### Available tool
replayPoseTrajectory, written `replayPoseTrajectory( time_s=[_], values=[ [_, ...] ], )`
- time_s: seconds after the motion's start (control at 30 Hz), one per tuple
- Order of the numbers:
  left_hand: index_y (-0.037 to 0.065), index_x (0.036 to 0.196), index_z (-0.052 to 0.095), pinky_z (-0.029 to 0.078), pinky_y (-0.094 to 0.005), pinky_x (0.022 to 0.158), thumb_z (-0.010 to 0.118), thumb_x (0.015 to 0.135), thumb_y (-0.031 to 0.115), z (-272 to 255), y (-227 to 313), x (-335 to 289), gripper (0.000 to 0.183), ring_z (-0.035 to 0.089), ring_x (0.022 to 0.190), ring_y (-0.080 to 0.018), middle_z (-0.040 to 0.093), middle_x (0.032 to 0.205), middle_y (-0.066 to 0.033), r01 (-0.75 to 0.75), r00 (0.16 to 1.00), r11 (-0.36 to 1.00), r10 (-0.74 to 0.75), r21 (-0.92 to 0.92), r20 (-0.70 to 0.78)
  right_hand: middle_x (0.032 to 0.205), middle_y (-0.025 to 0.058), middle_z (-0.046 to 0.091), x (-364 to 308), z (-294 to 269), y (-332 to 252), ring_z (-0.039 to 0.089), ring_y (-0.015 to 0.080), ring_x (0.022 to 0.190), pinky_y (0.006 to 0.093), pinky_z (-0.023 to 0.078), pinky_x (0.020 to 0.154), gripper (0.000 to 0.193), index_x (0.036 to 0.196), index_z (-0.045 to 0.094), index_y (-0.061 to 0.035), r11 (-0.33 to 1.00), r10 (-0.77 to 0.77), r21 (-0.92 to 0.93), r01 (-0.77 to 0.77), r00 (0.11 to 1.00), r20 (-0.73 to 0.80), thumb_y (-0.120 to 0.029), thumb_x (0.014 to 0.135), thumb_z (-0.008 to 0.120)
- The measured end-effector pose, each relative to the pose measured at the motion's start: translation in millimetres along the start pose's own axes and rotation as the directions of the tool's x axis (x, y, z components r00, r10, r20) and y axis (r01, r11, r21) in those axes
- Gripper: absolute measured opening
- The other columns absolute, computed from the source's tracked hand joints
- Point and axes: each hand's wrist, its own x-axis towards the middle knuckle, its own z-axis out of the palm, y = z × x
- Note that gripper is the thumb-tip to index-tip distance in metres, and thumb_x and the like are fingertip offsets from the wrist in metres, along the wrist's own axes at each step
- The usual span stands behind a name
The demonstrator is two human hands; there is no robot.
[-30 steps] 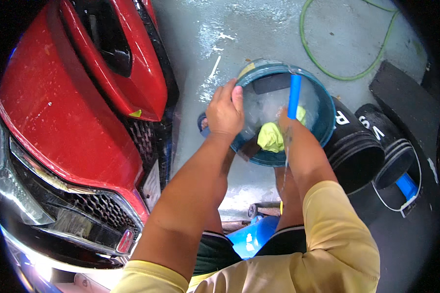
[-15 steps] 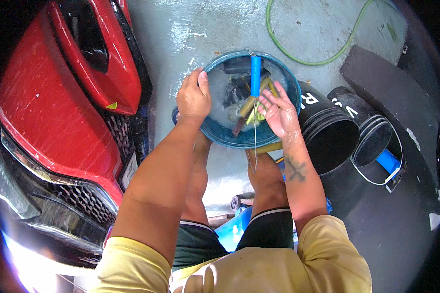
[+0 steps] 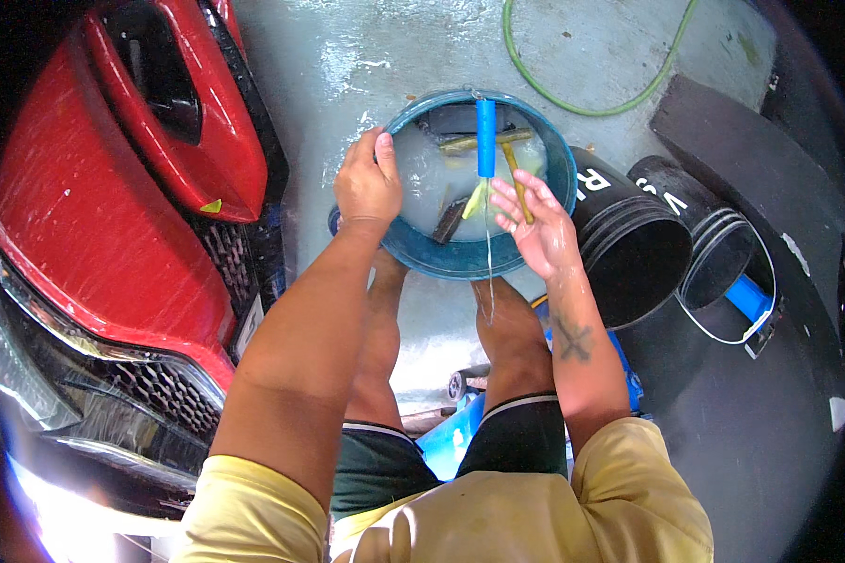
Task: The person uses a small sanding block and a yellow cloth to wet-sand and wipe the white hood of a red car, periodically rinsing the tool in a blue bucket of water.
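A blue-green bucket (image 3: pixel 406 246) of cloudy water stands in front of my knees. My left hand (image 3: pixel 368 188) is closed on its left rim. Over the right side of the bucket, my right hand (image 3: pixel 535 225) is open, palm up with fingers apart. Just beside those fingers is a thin olive-yellow stick (image 3: pixel 516 169); whether they touch cannot be made out. Another olive stick (image 3: pixel 483 141), a dark brown piece (image 3: pixel 451 220) and a yellow-green piece (image 3: pixel 476 200) lie in the water. The bucket's wire handle, with its blue grip (image 3: pixel 486 139), crosses above.
Left of me is a red and black car bumper (image 3: pixel 113 206). Two black buckets (image 3: pixel 634 263) (image 3: pixel 718 267) lie tipped at the right, against a large dark panel (image 3: pixel 751 141). A green hose (image 3: pixel 582 109) curves across the wet grey floor (image 3: pixel 347 47). Something blue (image 3: pixel 451 436) is beneath me.
The sticks and pieces in the bucket have spread apart in the water. A stick that stuck out by the near rim is no longer there. My hands have barely moved.
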Motion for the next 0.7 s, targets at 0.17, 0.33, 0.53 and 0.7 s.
replayPoseTrajectory(
  time_s=[0.17, 0.33, 0.53, 0.7],
  values=[
    [0.008, 0.13, 0.072, 0.056, -0.0531, 0.097, 0.049, 0.115, 0.038, 2, -4, 0, 0.04, 0.071, 0.11, -0.0456, 0.075, 0.12, -0.0227, -0.03, 0.999, 0.999, 0.03, 0.027, -0.023, 0.154, 0.0376, 0.054, -51, 11, -12, 0.074, 0.0325, 0.115, 0.0417, 0.059, 0.097, 0.08, 0.173, 0.02, -0.0163, 1.0, -0.029, -0.005, 0.03, 0.994, 0.108, -0.02, 0.108, 0.067],
    [0.009, 0.13, 0.071, 0.057, -0.0523, 0.095, 0.054, 0.113, 0.04, 0, 0, 3, 0.039, 0.072, 0.109, -0.045, 0.075, 0.122, -0.0208, 0.006, 1.0, 1.0, -0.006, 0.03, 0.015, 0.152, 0.0318, 0.058, -62, 7, -11, 0.072, 0.0311, 0.12, 0.0408, 0.057, 0.1, 0.069, 0.167, 0.031, -0.0071, 0.997, 0.016, 0.07, -0.024, 0.993, 0.118, -0.017, 0.108, 0.066],
    [0.013, 0.13, 0.072, 0.058, -0.0532, 0.092, 0.072, 0.102, 0.033, 1, 0, 16, 0.035, 0.072, 0.107, -0.0459, 0.076, 0.119, -0.0195, -0.081, 0.996, 0.966, 0.073, 0.244, 0.042, 0.109, 0.0052, 0.065, -81, -19, 5, 0.064, 0.0161, 0.096, 0.0333, 0.053, 0.089, 0.029, 0.134, 0.057, -0.0056, 0.942, -0.314, -0.185, 0.279, 0.929, -0.196, -0.008, 0.106, 0.062],
    [0.012, 0.128, 0.074, 0.058, -0.0527, 0.093, 0.072, 0.102, 0.027, -25, -7, 68, 0.03, 0.073, 0.105, -0.0452, 0.075, 0.116, -0.021, -0.343, 0.936, 0.884, 0.293, 0.316, 0.198, 0.092, 0.0051, 0.064, -126, -42, 55, 0.06, 0.0166, 0.082, 0.0349, 0.048, 0.075, 0.024, 0.115, 0.062, -0.0074, 0.69, -0.254, -0.724, -0.025, 0.928, -0.274, -0.03, 0.109, 0.066]
  ],
)
